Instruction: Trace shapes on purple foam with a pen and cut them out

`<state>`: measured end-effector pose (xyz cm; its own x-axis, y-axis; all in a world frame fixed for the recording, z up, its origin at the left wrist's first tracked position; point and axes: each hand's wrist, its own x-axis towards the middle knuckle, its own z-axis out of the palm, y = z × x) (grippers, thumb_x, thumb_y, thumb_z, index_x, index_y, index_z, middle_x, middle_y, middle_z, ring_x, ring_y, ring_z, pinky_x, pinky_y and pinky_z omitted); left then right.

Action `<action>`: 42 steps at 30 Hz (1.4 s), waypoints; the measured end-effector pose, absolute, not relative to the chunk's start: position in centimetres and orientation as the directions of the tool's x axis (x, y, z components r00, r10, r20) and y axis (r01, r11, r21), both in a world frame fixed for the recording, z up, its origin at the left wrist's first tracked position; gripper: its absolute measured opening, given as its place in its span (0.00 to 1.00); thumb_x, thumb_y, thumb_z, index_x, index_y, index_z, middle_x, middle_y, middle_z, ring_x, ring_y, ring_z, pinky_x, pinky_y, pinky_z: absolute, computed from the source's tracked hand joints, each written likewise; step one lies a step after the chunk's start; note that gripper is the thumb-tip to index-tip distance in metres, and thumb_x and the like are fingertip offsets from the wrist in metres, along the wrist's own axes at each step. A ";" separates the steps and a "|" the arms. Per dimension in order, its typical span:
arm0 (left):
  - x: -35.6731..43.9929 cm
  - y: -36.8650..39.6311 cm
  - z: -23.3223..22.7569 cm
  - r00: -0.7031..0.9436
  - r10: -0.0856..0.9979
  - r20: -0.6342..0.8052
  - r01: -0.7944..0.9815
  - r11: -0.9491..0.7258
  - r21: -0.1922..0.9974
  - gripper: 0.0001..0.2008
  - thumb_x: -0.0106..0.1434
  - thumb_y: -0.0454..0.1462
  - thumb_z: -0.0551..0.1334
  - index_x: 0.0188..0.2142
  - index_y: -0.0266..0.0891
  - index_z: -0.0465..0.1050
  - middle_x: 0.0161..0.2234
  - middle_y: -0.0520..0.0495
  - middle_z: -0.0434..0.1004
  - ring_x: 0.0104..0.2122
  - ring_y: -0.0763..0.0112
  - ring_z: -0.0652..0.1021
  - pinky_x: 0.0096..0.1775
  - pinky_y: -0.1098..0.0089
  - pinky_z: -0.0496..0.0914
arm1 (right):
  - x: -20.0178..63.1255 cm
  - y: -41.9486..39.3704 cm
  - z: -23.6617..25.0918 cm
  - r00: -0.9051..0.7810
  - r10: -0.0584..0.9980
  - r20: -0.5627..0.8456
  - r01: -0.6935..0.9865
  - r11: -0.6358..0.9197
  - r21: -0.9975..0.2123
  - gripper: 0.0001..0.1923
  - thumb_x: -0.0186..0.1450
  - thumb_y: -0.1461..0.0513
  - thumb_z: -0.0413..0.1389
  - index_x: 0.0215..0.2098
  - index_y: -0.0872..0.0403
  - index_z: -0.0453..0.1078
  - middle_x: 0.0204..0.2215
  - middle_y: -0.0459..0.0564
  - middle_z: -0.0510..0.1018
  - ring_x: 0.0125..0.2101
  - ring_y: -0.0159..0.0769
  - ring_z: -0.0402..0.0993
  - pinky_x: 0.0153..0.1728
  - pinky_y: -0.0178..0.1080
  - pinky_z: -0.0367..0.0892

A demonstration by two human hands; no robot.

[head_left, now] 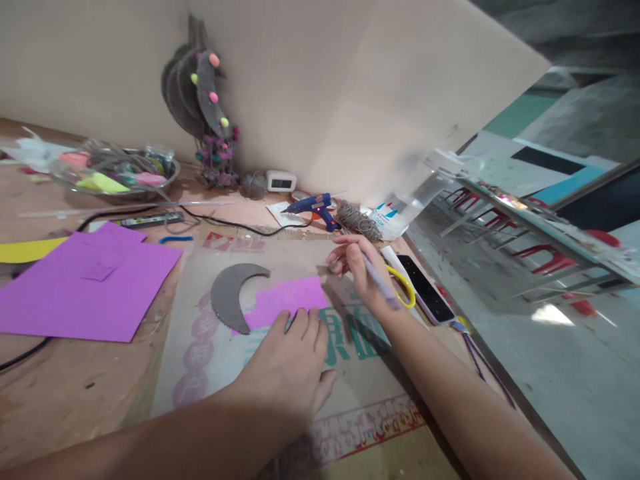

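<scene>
Table (75,380): covered in front by a printed board (370,377), with odds and ends spread along the back.
Purple sheets (115,300): stacked at the left, topped by smaller pieces.
Mobile (207,90): made up of grey crescents dotted with bright pompoms, seen at the back.
Bowl (125,194): filled with coloured scraps, set at the back left.
Left hand (293,360): spread palm down over the board, nothing clasped, its fingertips placed at the near edge of the purple strip (293,295).
Right hand (361,272): curled at the strip's right end, a pen (379,281) gripped in it.
Crescent (227,300): laid on the board, the strip's left end overlapped by its lower horn.
Purple strip: positioned between crescent and right hand.
Phone (425,290): laid at the right, beside a yellow handle (407,288).
Glue gun (311,203): rested behind the board, near grey yarn (357,221).
Clock (281,181): stood at the back.
</scene>
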<state>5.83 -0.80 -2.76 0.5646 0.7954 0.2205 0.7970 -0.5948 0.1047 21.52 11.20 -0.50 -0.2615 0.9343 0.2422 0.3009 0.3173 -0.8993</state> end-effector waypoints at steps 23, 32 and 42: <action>5.7 -0.9 -3.0 0.562 0.779 0.278 0.792 -0.603 0.090 0.26 0.66 0.45 0.56 0.52 0.25 0.73 0.52 0.28 0.76 0.49 0.49 0.74 0.48 0.53 0.67 | 18.1 9.6 -2.1 -0.256 0.962 0.096 0.464 0.210 -0.860 0.14 0.62 0.55 0.56 0.25 0.50 0.57 0.17 0.38 0.64 0.18 0.29 0.59 0.20 0.33 0.55; 5.7 -0.9 -3.0 0.564 0.776 0.283 0.789 -0.607 0.096 0.26 0.66 0.45 0.56 0.54 0.24 0.72 0.54 0.27 0.74 0.49 0.48 0.74 0.47 0.53 0.67 | 18.3 9.9 -2.6 -0.205 0.962 0.181 0.566 0.268 -0.780 0.13 0.60 0.59 0.53 0.22 0.49 0.53 0.15 0.38 0.58 0.18 0.29 0.55 0.21 0.34 0.52; 5.6 -0.9 -3.0 0.561 0.777 0.285 0.792 -0.604 0.090 0.25 0.67 0.45 0.55 0.52 0.25 0.73 0.53 0.28 0.75 0.48 0.49 0.74 0.47 0.53 0.67 | 18.1 9.8 -2.5 -0.233 0.948 0.216 0.577 0.314 -0.754 0.13 0.60 0.60 0.53 0.21 0.50 0.53 0.16 0.38 0.59 0.19 0.29 0.55 0.22 0.34 0.53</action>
<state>5.64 -0.91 -3.00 0.5609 0.7775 0.2845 0.7918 -0.6041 0.0901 18.11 9.81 -2.48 -0.2334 0.9481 0.2159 0.5771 0.3138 -0.7540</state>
